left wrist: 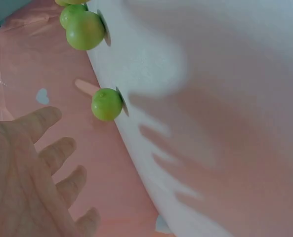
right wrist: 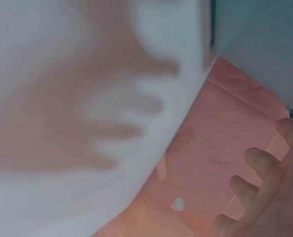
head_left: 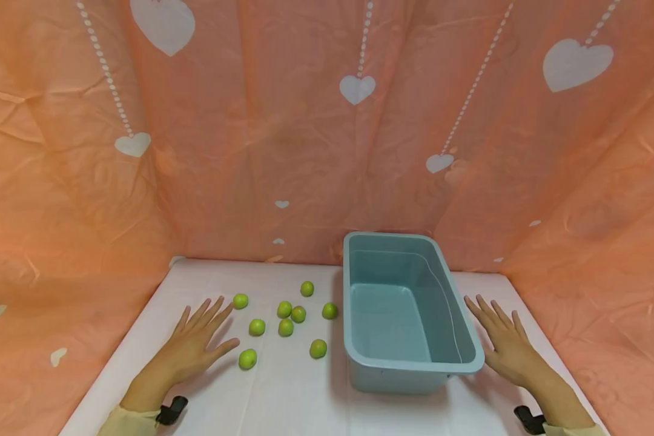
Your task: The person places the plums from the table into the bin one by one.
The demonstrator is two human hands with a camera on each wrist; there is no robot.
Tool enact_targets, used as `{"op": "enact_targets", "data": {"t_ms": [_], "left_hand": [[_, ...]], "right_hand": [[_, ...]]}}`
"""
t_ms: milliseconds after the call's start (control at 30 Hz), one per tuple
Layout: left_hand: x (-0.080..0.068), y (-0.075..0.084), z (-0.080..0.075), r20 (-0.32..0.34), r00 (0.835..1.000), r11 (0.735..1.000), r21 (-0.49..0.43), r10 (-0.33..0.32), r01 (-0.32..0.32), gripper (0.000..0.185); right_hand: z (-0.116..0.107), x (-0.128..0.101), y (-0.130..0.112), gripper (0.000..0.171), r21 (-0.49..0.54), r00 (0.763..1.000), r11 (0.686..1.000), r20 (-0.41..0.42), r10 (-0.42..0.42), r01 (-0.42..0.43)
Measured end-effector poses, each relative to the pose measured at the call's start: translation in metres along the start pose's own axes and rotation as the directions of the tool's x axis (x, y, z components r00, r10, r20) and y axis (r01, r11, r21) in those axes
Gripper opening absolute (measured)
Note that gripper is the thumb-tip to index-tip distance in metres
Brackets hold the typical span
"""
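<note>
My left hand [head_left: 195, 346] hovers over the left side of the table with its fingers spread, casting a shadow on the cloth. Beside it lie several small green fruits, the closest being a fruit [head_left: 247, 358] by the thumb and another fruit [head_left: 240, 301] past the fingertips. In the left wrist view a green fruit [left wrist: 106, 104] shows beyond the spread fingers. On the right, my right hand [head_left: 505, 346] is held with fingers apart, next to the outer wall of a grey-blue plastic bin [head_left: 400, 365]. Nothing is in either hand.
The bin's inside shows a bare floor. Between the left hand and the bin more green fruits [head_left: 286, 327] are scattered, some close together. A white cloth covers the table [head_left: 272, 406]. Orange fabric [head_left: 305, 151] with white hearts hangs behind and on both sides.
</note>
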State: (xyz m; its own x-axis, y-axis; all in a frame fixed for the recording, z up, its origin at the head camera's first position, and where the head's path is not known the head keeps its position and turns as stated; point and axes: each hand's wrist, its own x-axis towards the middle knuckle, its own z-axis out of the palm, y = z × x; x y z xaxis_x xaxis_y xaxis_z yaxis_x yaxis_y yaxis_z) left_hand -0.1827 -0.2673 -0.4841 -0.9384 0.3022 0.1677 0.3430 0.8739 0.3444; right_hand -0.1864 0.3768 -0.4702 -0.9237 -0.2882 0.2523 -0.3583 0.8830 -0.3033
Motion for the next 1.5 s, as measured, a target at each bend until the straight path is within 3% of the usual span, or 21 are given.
{"op": "enact_targets", "data": {"t_ms": [200, 533, 800, 1200, 1500], "left_hand": [[0.001, 0.004, -0.001, -0.006, 1.0, 1.0, -0.004, 0.015, -0.015, 0.082], [0.0, 0.01, 0.001, -0.001, 0.999, 0.999, 0.009, 0.039, -0.039, 0.08], [0.001, 0.015, 0.005, 0.0, 0.997, 0.997, 0.005, 0.081, -0.081, 0.081], [-0.006, 0.017, 0.013, 0.021, 0.997, 0.997, 0.02, 0.075, -0.075, 0.083], [-0.01, 0.015, 0.014, -0.021, 0.988, 0.986, 0.075, 0.152, -0.15, 0.083]], "right_hand": [[-0.016, 0.007, -0.003, 0.071, -0.023, 0.998, 0.999, -0.047, -0.046, 0.045], [-0.044, 0.016, -0.006, 0.079, 0.017, 0.998, 0.999, -0.05, -0.045, 0.046], [-0.059, 0.015, -0.026, 0.085, -0.02, 0.992, 0.995, -0.074, -0.099, 0.097], [-0.064, 0.015, -0.065, 0.098, -0.073, 0.971, 0.972, -0.076, -0.227, 0.221], [-0.058, 0.01, -0.083, 0.103, -0.07, 0.966, 0.967, -0.055, -0.251, 0.247]]}}
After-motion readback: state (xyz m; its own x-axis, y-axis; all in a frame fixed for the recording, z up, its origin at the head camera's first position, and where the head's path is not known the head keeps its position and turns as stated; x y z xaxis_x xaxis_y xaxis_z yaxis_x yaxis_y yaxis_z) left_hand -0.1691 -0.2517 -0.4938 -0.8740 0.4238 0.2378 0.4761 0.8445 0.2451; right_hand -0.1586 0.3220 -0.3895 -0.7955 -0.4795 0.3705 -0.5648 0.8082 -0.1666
